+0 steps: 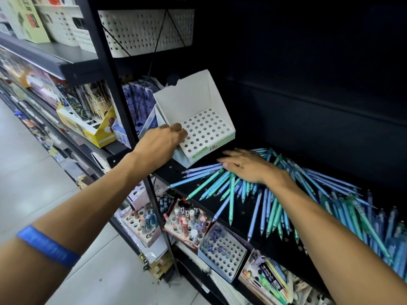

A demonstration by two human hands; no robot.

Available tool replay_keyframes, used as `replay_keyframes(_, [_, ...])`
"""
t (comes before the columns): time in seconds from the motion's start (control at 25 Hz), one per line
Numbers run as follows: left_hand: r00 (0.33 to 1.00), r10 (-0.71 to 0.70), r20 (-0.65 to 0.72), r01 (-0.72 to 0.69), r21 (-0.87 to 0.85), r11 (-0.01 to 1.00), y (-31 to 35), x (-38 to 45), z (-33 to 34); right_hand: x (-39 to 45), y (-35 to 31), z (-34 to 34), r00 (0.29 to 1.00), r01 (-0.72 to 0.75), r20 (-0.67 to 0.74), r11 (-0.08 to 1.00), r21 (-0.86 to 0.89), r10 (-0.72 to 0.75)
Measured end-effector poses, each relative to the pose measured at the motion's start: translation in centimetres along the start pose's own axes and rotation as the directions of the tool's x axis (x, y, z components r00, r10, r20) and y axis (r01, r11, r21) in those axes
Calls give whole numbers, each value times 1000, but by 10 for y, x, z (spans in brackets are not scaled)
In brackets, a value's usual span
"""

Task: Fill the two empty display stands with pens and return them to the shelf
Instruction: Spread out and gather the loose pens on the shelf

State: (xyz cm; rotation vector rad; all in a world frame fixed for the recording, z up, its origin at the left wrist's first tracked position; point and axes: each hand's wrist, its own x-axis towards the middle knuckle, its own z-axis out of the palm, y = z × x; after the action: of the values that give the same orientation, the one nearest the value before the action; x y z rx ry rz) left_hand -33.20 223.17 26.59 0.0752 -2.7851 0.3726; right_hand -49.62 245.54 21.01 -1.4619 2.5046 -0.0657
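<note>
On the dark shelf (231,208), the left hand (161,140) curls its fingers over the near left edge of a white cardboard display stand (198,119) (a tilted tray of round holes, all empty, with a tall back flap). Just right, the right hand (244,165) lies flat, fingers straight, on a fanned heap of blue and teal pens (273,201). Fingertips of the left hand are hidden; the pens run off at the right edge.
</note>
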Motion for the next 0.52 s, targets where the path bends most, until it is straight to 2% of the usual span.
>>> replay_keyframes(0.12, [999, -36, 4, 36, 25, 999, 3, 5, 0, 0, -1, 3, 1000, -23, -13, 1000, 14, 23])
replay_keyframes(0.32, [992, -33, -125, 33, -3, 999, 17, -22, 6, 0, -1, 8, 993, -23, -115, 997, 69, 31])
replay_keyframes(0.44, [967, -66, -245, 31, -145, 989, 32, -40, 8, -2, -5, 3, 984, -5, -175, 991, 136, 29])
replay_keyframes(0.52, [961, -80, -263, 15, -238, 971, 47, -52, 16, -4, -4, -1, 983, 2, -183, 989, 149, 26])
